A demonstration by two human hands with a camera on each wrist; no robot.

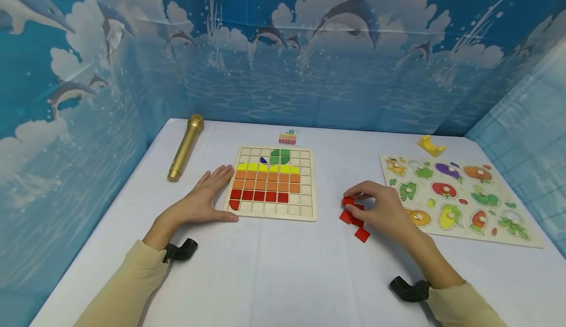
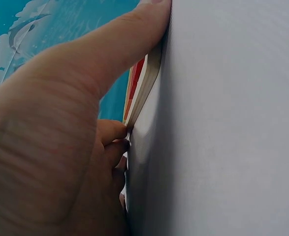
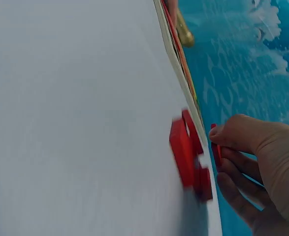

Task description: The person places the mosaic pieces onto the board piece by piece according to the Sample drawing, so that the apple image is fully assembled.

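Looking down from the head view, the left hand (image 1: pixel 204 199) lies flat with straight, released fingers on the white worktop (image 1: pixel 274 268), touching the left edge of the wooden grid board (image 1: pixel 272 182), which is partly filled with coloured tiles. The right hand (image 1: pixel 383 209) curls over a cluster of red blocks (image 1: pixel 353 221) just right of the board, fingers pinching one. A gold microphone (image 1: pixel 185 147) and a vegetable puzzle (image 1: pixel 455 199) lie to the sides

At the left wrist, the thumb (image 2: pixel 119 46) presses the board's edge (image 2: pixel 146 81)

At the right wrist, fingers (image 3: pixel 233 135) pinch a thin red piece (image 3: pixel 216 150) beside the blurred red blocks (image 3: pixel 188 155)
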